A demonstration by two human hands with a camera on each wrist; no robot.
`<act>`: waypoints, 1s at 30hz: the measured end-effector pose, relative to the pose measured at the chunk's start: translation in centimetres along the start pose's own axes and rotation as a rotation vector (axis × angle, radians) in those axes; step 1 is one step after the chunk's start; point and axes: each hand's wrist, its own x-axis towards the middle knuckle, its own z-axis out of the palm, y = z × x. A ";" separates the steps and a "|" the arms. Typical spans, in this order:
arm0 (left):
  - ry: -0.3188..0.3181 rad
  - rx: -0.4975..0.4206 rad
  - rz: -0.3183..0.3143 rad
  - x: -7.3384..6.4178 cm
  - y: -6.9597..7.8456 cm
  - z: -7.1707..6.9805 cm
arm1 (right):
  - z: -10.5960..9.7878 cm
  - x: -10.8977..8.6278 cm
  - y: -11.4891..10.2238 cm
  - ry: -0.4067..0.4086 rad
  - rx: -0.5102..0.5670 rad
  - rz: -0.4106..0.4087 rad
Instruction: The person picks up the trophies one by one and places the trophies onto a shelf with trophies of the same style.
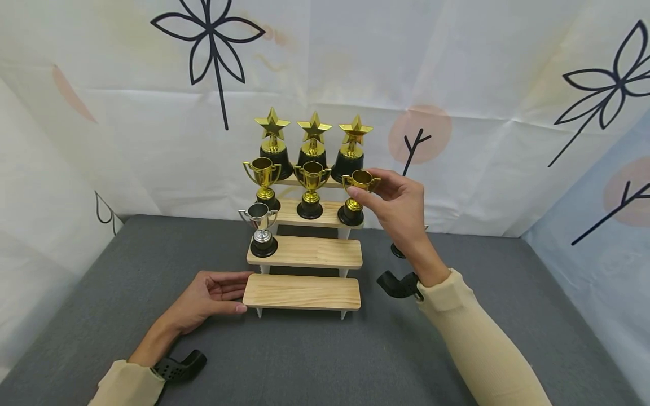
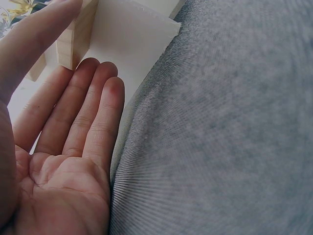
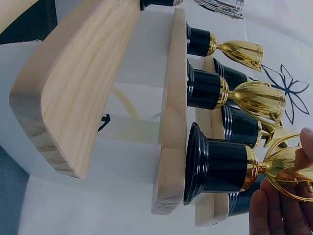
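A gold cup trophy with a black base stands at the right end of the second shelf from the top. My right hand grips its cup between thumb and fingers; in the right wrist view its base is right at the shelf's surface. Two matching gold cup trophies, one in the middle and one at the left, share that shelf. My left hand, fingers extended, rests against the left end of the wooden tiered stand, thumb at the lowest shelf's front corner.
Three gold star trophies line the top shelf. One silver cup trophy occupies the left end of the third shelf. Behind my right forearm, a black trophy base shows on the grey table, mostly hidden. A patterned white cloth hangs behind.
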 end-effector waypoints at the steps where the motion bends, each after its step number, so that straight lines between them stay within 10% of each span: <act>1: 0.000 -0.001 0.000 0.0 0.0 0.0 | 0.0 0.0 0.0 0.000 0.001 0.002; 30: -0.001 0.002 -0.007 0.0 0.1 0.0 | 0.7 0.6 0.8 0.010 0.009 0.027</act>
